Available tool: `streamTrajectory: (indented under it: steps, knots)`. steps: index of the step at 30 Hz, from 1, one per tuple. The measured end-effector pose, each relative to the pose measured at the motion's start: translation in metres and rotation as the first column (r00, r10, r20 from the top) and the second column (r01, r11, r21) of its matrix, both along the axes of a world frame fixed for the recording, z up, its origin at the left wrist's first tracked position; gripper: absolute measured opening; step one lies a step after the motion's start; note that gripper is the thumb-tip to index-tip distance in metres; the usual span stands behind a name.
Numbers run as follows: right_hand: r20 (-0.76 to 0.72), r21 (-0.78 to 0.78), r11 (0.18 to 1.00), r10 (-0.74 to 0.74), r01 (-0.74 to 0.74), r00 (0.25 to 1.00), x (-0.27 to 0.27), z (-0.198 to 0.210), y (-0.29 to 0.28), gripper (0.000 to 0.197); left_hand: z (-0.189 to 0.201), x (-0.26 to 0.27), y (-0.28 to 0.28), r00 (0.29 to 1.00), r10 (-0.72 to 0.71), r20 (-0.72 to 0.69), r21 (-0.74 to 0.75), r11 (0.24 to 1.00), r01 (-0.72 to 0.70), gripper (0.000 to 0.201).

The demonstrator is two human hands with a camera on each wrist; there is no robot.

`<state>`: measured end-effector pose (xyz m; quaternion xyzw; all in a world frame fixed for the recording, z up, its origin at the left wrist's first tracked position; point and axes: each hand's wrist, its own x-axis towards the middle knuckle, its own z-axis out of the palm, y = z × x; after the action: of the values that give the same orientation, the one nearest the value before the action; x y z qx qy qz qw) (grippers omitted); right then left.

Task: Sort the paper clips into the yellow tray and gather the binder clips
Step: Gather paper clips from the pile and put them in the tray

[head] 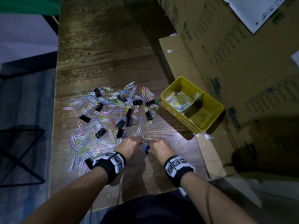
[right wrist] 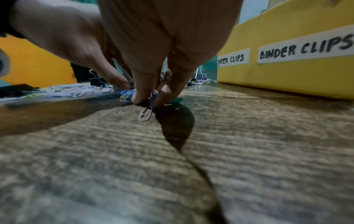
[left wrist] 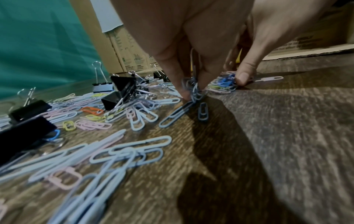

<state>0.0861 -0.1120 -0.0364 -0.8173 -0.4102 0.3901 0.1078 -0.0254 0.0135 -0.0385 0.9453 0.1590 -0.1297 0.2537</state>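
From my remote station I see both hands low on the dark wood surface [head: 103, 50], meeting over a small bunch of paper clips [head: 144, 146] at the near edge of the scatter. The left hand [head: 129, 145] has its fingers curled down, pinching a cluster of bluish clips [left wrist: 194, 92] between fingertips and thumb. The right hand [head: 159, 147] is curled the same way — its fingertips [right wrist: 141, 97] nip a few clips, one pale clip [right wrist: 145, 115] dangling down to the wood.

The main spread of coloured paper clips [head: 100, 120] lies left of and beyond the hands, with black binder clips [head: 128, 114] mixed through it, several with their wire handles standing up.

The yellow tray [head: 215, 102] sits to the right, beyond the right hand and well apart from it, against cardboard boxes [head: 242, 62]. A divider splits it in two: the far compartment holds a small heap of paper clips [head: 178, 101], and I see no clips in the near one. Labels on its side wall read "PAPER CLIPS" [right wrist: 232, 58] and "BINDER CLIPS" [right wrist: 304, 48]. Black wristbands with square printed markers [head: 111, 160] wrap both wrists.
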Motion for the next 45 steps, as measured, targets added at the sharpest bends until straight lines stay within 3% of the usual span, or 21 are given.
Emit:
streamTrajectory:
  steps: [5,9,11,15,17,20,25,27,30,33,36,39,42,44,45]
  knots:
    - [-0.039,0.015,1.0,-0.026,0.027,0.999,0.008,0.001,0.002,0.029,0.002,-0.005,0.008,0.977,0.209,0.04,-0.078,0.975,-0.206,0.019]
    - [-0.121,0.138,0.983,-0.101,0.117,0.987,0.015,0.004,-0.002,0.032,0.012,-0.006,0.017,0.898,0.439,0.032,-0.213,0.881,-0.423,0.014]
    - [-0.201,0.172,0.954,-0.211,0.246,0.957,0.019,0.004,-0.003,0.031,0.015,-0.007,0.024,0.822,0.569,0.021,-0.323,0.782,-0.533,0.01]
    - [-0.38,0.211,0.829,-0.418,0.517,0.825,0.025,0.009,-0.005,0.029,0.03,-0.003,0.039,0.648,0.755,-0.103,-0.554,0.497,-0.668,0.012]
    - [-0.448,0.25,0.745,-0.478,0.619,0.756,0.029,0.019,-0.005,0.028,0.048,0.01,0.046,0.62,0.763,-0.182,-0.662,0.372,-0.651,0.015]
    - [-0.516,0.337,0.6,-0.527,0.725,0.676,0.04,0.041,-0.003,0.023,0.074,0.047,0.051,0.633,0.739,-0.23,-0.79,0.238,-0.565,0.02]
    - [-0.459,0.547,0.416,-0.577,0.726,0.676,0.07,0.081,0.011,0.026,0.101,0.135,0.042,0.633,0.741,-0.223,-0.928,0.037,-0.37,0.01]
    - [-0.445,0.591,0.353,-0.608,0.726,0.658,0.087,0.094,0.018,0.029,0.101,0.168,0.035,0.591,0.772,-0.233,-0.934,-0.008,-0.358,0.011]
    - [-0.413,0.604,0.301,-0.673,0.738,0.613,0.116,0.105,0.028,0.016,0.091,0.203,0.024,0.566,0.782,-0.26,-0.904,0.007,-0.426,0.01]
    - [-0.241,0.579,0.392,-0.755,0.715,0.609,0.145,0.101,0.037,0.025,0.077,0.216,0.022,0.606,0.73,-0.316,-0.844,0.076,-0.531,0.009]
    - [-0.035,0.498,0.56,-0.75,0.662,0.661,0.166,0.09,0.043,0.03,0.075,0.21,0.028,0.627,0.701,-0.339,-0.842,0.071,-0.535,0.014]
    - [0.216,0.31,0.799,-0.587,0.515,0.78,0.171,0.076,0.048,0.023,0.082,0.193,0.035,0.681,0.666,-0.305,-0.903,0.026,-0.43,0.025]
    - [0.328,0.115,0.927,-0.376,0.358,0.867,0.169,0.072,0.049,0.027,0.089,0.159,0.041,0.677,0.676,-0.293,-0.912,0.016,-0.41,0.017]
    - [0.318,0.084,0.956,-0.293,0.281,0.902,0.167,0.072,0.046,0.042,0.086,0.127,0.046,0.689,0.659,-0.301,-0.883,0.08,-0.462,0.013]
    - [0.33,0.135,0.961,-0.275,0.243,0.903,0.163,0.074,0.044,0.048,0.083,0.109,0.047,0.713,0.637,-0.292,-0.845,0.177,-0.504,0.013]
